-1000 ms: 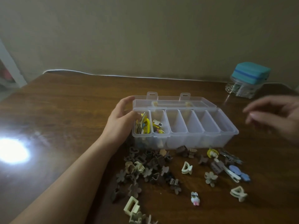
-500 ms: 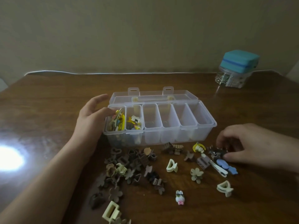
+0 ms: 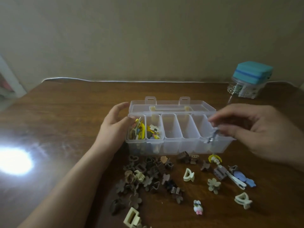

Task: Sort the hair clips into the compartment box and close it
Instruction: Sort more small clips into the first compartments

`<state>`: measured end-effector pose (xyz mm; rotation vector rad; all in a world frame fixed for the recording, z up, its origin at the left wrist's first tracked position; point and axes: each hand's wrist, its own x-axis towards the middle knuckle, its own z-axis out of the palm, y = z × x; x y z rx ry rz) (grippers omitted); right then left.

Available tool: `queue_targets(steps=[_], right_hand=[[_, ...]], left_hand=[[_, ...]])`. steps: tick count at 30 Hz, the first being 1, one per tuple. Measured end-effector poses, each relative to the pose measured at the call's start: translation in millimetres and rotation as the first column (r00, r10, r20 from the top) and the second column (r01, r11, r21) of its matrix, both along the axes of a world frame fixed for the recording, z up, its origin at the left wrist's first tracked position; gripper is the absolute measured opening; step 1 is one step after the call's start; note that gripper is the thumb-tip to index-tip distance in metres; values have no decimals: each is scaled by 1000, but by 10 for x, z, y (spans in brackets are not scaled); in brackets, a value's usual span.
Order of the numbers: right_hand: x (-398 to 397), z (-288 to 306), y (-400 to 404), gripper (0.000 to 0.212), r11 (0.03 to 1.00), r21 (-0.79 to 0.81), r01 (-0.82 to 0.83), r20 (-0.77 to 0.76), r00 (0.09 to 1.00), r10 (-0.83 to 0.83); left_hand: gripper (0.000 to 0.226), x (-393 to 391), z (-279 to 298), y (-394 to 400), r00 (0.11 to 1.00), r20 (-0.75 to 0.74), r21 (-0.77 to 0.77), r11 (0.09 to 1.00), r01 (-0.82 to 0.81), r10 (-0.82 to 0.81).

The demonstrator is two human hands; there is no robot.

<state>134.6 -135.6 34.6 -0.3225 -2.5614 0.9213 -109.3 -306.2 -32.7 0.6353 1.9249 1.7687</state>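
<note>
With left hand (image 3: 113,129) resting loose-fingered against the left end of the open compartment box (image 3: 179,143) at frame centre and right hand (image 3: 250,132) pinching a small silvery clip (image 3: 212,136) over its right-hand compartments, best released low, inside one cell.

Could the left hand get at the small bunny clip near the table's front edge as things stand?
Probably yes, once freed: the left hand is steadying the compartment box, but the bunny clip lies alone on open table, nothing covering it, though the brown clip pile sits between.
</note>
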Motion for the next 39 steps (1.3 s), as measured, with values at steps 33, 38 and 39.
queue_targets(steps=[33,38,39], right_hand=[[813,-626,-69,47,942,284,179,288,921,-262],[766,-633,-73,34,916,302,264,282,893,-351],[768,-643,-62,30,911,298,286,278,887,-369]], left_hand=[[59,-63,84,-59,985,136,11,994,110,-111],[41,-42,79,-46,983,172,63,996,57,-67],[36,-46,73,-39,980,192,77,997,33,-47]])
